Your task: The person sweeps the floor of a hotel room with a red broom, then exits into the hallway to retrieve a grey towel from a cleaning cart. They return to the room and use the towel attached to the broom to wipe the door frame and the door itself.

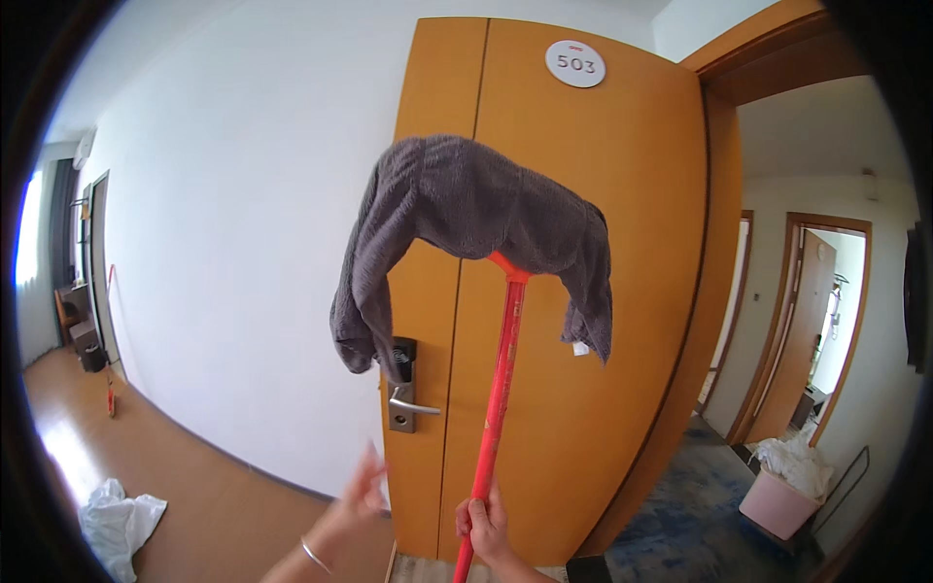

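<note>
My right hand (pixel 484 521) grips the lower part of a red pole (pixel 499 379), which stands nearly upright before me. Draped over the red head at its top is a dark grey cloth (pixel 474 193), its two ends hanging down on either side. A small white tag shows at the cloth's right end. My left hand (pixel 364 484), slightly blurred and wearing a silver bangle (pixel 315 555) at the wrist, is raised left of the pole and does not touch it. Behind the cloth is a wooden door (pixel 576 313) with a metal lever handle (pixel 414 408).
A white wall (pixel 240 255) runs along the left. On the wooden floor lies a white plastic bag (pixel 120 525). Through the doorway at right, a pink bin (pixel 778 503) heaped with white fabric stands on a carpet (pixel 678 510). A black bin (pixel 92 358) is far left.
</note>
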`<control>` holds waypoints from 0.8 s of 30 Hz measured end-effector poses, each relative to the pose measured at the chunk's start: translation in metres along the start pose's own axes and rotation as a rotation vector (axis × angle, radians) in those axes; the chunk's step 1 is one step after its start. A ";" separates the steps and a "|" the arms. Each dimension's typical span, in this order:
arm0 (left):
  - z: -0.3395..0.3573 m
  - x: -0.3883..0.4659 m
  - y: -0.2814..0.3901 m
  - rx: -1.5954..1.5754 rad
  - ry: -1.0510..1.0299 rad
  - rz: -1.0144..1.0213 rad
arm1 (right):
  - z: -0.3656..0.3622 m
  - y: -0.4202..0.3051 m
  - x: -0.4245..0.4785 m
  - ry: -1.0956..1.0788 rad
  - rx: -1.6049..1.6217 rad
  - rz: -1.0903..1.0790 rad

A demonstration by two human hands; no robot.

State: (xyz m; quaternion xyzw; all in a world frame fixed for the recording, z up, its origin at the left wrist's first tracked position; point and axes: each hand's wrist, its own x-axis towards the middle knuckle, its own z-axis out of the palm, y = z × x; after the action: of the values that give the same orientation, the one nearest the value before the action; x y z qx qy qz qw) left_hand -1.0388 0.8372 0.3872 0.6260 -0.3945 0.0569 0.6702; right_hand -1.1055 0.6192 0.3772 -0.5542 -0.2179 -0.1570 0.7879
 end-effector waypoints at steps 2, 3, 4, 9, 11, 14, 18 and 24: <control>0.027 -0.090 -0.103 0.312 -0.062 -0.048 | -0.004 0.006 0.009 0.013 -0.048 -0.030; 0.043 -0.136 -0.151 0.438 -0.107 -0.034 | -0.008 0.008 0.012 0.025 -0.085 -0.037; 0.053 -0.184 -0.197 0.643 -0.265 -0.061 | -0.007 0.006 0.015 0.037 -0.101 -0.026; 0.137 -0.227 -0.139 0.250 -0.364 -0.710 | -0.042 0.010 0.033 0.202 -0.190 0.004; 0.147 -0.224 -0.145 0.252 -0.241 -0.824 | -0.058 0.021 0.048 0.233 -0.133 0.047; 0.155 -0.204 -0.161 0.224 -0.082 -1.012 | -0.082 0.035 0.067 0.285 -0.133 0.097; 0.181 -0.175 -0.201 0.214 0.063 -1.095 | -0.099 0.007 0.102 0.304 -0.369 0.044; 0.235 -0.068 -0.218 0.141 0.188 -0.919 | -0.139 -0.078 0.206 0.260 -0.492 -0.164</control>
State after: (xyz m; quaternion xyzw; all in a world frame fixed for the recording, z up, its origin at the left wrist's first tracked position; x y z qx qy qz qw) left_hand -1.0683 0.6122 0.1512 0.7719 -0.0092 -0.1625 0.6146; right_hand -0.9436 0.4611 0.5063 -0.6843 -0.1143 -0.3379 0.6359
